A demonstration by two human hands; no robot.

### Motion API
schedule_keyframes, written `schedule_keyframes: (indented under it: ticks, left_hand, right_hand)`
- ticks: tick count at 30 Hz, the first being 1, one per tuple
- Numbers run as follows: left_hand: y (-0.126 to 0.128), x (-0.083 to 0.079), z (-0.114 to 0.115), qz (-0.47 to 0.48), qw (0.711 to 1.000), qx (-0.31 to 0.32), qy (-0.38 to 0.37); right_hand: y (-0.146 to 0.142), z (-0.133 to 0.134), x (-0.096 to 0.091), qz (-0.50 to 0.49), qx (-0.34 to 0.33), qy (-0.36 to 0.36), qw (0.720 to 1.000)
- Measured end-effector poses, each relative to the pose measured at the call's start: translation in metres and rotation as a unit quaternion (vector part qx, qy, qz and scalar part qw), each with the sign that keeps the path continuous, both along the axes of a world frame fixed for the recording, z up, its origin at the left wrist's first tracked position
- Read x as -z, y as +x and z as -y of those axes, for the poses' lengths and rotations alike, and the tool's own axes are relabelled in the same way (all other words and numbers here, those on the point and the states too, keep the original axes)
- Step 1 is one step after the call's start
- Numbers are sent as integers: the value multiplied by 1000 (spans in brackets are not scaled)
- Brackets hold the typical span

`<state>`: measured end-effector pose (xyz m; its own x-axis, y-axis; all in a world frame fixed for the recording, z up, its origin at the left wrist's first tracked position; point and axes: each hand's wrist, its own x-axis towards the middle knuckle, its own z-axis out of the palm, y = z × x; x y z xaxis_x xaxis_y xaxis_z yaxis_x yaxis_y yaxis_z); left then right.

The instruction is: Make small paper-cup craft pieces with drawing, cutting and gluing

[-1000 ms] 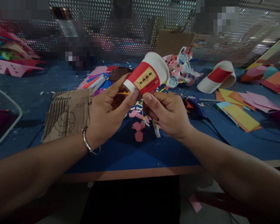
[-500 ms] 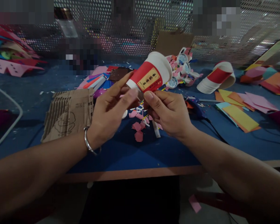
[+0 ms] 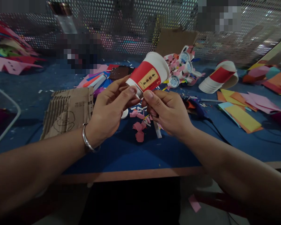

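Observation:
A red and white paper cup (image 3: 147,73) with a yellow label is held tilted above the table, its rim up and to the right. My left hand (image 3: 107,114) grips it near the base, thumb along the lower side. With thumb and fingers pressed together, my right hand (image 3: 170,114) pinches the cup's lower edge, close to the left fingertips. A small white flap (image 3: 138,93) shows at the base between the two hands. Under them lie pink paper pieces (image 3: 139,136) and small scraps. What the right fingertips cover is hidden.
Printed cardboard (image 3: 67,114) lies left. A blue glue gun (image 3: 196,107) with a cord is right of my right hand. Beyond are nested paper cups (image 3: 217,78), coloured paper sheets (image 3: 244,117) and a heap of cup pieces and scraps (image 3: 184,67). Perforated mesh stands behind.
The cup has shifted slightly left in my hands. My left thumb has moved slightly up along the cup's base, and the right hand keeps its pinch. The view has moved a little.

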<state>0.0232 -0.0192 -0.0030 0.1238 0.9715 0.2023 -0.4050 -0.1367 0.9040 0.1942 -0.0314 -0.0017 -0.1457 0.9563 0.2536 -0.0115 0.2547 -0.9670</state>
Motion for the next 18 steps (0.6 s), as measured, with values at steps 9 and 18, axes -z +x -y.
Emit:
schedule_keyframes:
  ticks: [9, 18]
  left_hand:
    - [1, -3, 3, 3, 1000, -5, 8]
    - [-3, 12, -1, -32, 996, -3, 82]
  right_hand:
    - [-4, 6, -4, -72, -52, -58, 994]
    - [-4, 6, 1, -62, -31, -70, 995]
